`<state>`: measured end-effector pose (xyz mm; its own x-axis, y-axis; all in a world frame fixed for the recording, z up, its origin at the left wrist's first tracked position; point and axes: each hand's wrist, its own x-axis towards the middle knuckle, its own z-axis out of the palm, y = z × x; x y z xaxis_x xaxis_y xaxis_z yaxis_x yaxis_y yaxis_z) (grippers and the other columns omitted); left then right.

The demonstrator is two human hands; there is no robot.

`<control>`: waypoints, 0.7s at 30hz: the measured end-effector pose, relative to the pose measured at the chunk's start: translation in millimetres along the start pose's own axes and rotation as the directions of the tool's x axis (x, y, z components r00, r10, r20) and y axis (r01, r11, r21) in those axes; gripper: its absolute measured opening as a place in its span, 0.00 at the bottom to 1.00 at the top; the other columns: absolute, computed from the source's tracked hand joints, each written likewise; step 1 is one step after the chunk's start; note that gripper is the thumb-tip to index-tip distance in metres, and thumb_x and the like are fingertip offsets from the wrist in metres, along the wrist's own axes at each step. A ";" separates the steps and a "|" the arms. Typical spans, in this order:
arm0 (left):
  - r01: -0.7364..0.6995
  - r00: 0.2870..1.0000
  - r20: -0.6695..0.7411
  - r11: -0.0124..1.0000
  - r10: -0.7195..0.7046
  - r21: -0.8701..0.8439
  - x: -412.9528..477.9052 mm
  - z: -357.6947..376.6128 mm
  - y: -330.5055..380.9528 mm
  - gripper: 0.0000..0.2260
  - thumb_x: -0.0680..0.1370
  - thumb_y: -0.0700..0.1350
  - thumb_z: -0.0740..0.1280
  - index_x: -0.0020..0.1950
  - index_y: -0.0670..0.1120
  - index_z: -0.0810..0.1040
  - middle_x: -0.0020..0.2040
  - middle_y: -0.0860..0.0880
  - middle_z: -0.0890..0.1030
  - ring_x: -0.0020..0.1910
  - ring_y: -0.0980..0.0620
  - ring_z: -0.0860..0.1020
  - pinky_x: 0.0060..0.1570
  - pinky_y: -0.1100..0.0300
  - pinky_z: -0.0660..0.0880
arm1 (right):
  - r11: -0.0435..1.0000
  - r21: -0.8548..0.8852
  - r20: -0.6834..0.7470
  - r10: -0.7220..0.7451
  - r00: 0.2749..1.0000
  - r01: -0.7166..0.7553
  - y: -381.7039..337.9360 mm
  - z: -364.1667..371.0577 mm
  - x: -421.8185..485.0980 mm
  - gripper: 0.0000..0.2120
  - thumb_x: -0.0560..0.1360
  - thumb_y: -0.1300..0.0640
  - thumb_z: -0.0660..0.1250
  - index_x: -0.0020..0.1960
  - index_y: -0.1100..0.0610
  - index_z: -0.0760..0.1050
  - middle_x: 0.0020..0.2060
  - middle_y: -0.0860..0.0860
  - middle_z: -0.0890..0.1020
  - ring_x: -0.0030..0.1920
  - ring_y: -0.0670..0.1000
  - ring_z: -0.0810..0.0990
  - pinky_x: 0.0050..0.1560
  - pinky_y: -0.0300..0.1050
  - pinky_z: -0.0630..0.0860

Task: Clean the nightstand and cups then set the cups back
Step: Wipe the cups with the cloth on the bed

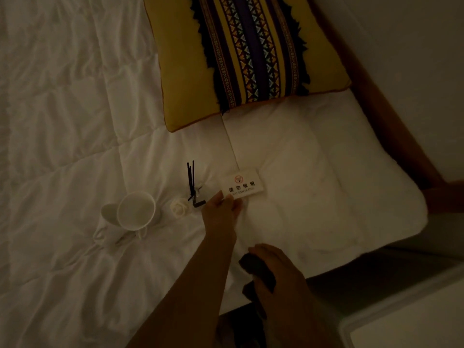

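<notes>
The two white cups (130,214) lie tipped on the bed quilt (62,146), one nested against the other, mouths facing up toward the camera and handles trailing toward six o'clock. From the left hand (221,209) they sit at about nine o'clock, near but apart, with a small white rose-shaped piece (178,207) and a holder of dark sticks (192,182) between. That hand is the nearer one, yet its fingers pinch the lower corner of a no-smoking sign (243,184) at two o'clock. The right hand (273,270), farther off at five o'clock, is closed round a dark cloth (253,266) — likely the wiping hand.
</notes>
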<state>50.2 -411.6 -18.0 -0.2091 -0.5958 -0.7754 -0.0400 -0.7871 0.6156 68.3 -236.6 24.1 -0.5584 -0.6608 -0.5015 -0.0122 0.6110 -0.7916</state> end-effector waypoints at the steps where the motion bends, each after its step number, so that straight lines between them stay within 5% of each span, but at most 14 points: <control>1: 0.025 1.000 -0.009 1.000 -0.025 0.010 1.8 -0.3 -2.5 0.13 0.79 0.34 0.61 0.63 0.40 0.75 0.57 0.39 0.80 0.55 0.43 0.80 0.56 0.50 0.78 | 1.000 0.016 -0.007 0.014 1.000 -0.014 1.7 0.4 -2.5 0.24 0.77 0.64 0.66 0.66 0.44 0.67 0.67 0.48 0.74 0.63 0.53 0.76 0.64 0.55 0.74; 5: 0.028 0.999 0.014 0.997 -0.029 0.075 -10.4 -4.8 -9.3 0.18 0.78 0.31 0.61 0.66 0.41 0.74 0.59 0.40 0.79 0.55 0.44 0.79 0.55 0.50 0.79 | 1.000 0.010 -0.033 0.012 0.999 -0.011 3.6 -8.4 -7.6 0.22 0.76 0.62 0.67 0.66 0.44 0.69 0.63 0.46 0.77 0.59 0.50 0.79 0.63 0.52 0.75; 10: 0.167 0.986 -0.017 0.976 -0.166 0.137 -41.2 -23.1 -6.0 0.18 0.79 0.32 0.60 0.69 0.38 0.69 0.63 0.38 0.75 0.57 0.42 0.78 0.51 0.53 0.79 | 0.999 -0.040 -0.086 -0.015 0.996 0.011 -19.0 -30.8 -7.1 0.22 0.76 0.60 0.68 0.65 0.43 0.70 0.58 0.36 0.75 0.56 0.29 0.73 0.63 0.29 0.70; 16: 0.236 0.948 0.144 0.929 -0.285 0.285 -134.3 -50.8 28.6 0.10 0.79 0.42 0.63 0.57 0.40 0.78 0.52 0.39 0.82 0.49 0.42 0.83 0.41 0.54 0.81 | 0.993 -0.108 -0.078 -0.062 0.995 0.053 -78.7 -47.9 -25.1 0.25 0.75 0.58 0.69 0.70 0.50 0.68 0.60 0.44 0.74 0.60 0.43 0.73 0.61 0.36 0.68; 21: 0.256 0.892 0.313 0.935 -0.326 0.245 -216.5 -87.6 61.2 0.17 0.78 0.58 0.64 0.57 0.47 0.82 0.54 0.43 0.84 0.54 0.43 0.82 0.54 0.47 0.79 | 0.997 -0.069 0.023 -0.034 0.999 0.035 -138.8 -38.3 -62.9 0.21 0.79 0.47 0.61 0.71 0.47 0.64 0.60 0.46 0.70 0.56 0.42 0.72 0.52 0.31 0.68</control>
<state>178.6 -344.7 175.2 -0.4793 -0.2244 -0.8485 -0.3308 -0.8493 0.4115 73.4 -263.2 178.9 -0.5384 -0.6910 -0.4825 -0.0894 0.6161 -0.7826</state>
